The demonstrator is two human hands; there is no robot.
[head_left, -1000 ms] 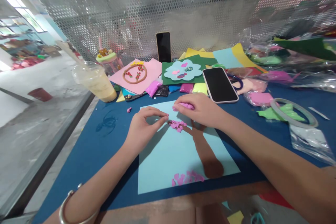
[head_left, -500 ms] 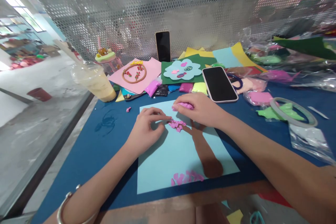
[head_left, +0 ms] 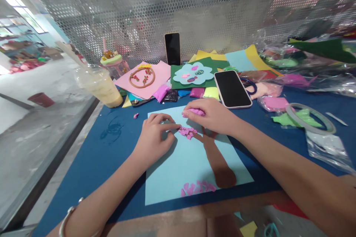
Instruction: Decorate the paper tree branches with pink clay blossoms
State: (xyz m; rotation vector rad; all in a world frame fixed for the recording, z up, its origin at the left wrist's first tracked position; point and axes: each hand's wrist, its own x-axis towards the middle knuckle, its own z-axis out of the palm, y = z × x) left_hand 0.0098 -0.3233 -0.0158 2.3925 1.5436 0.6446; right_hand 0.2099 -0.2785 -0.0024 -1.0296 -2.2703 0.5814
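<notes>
My left hand (head_left: 154, 137) rests on a light blue paper sheet (head_left: 178, 166), its fingertips pressing down at the left edge of a cluster of small pink clay bits (head_left: 187, 132). My right hand (head_left: 213, 115) is curled round a lump of pink clay (head_left: 194, 111) at the sheet's far edge. A brown clay tree trunk (head_left: 218, 161) runs down the sheet, and more pink bits (head_left: 197, 188) lie at its foot.
A white phone (head_left: 232, 89) lies just behind my right hand; another phone (head_left: 172, 49) leans on the mesh wall. A plastic drink cup (head_left: 100, 86) stands at the left. Clay packets (head_left: 194, 92), coloured paper (head_left: 219, 59), a tape ring (head_left: 311, 118) and plastic bags (head_left: 328, 148) crowd the blue mat (head_left: 111, 144).
My left hand has lowered from a raised pinch onto the paper, its fingertips now pressing beside the pink cluster. My right hand has stayed put with the clay lump.
</notes>
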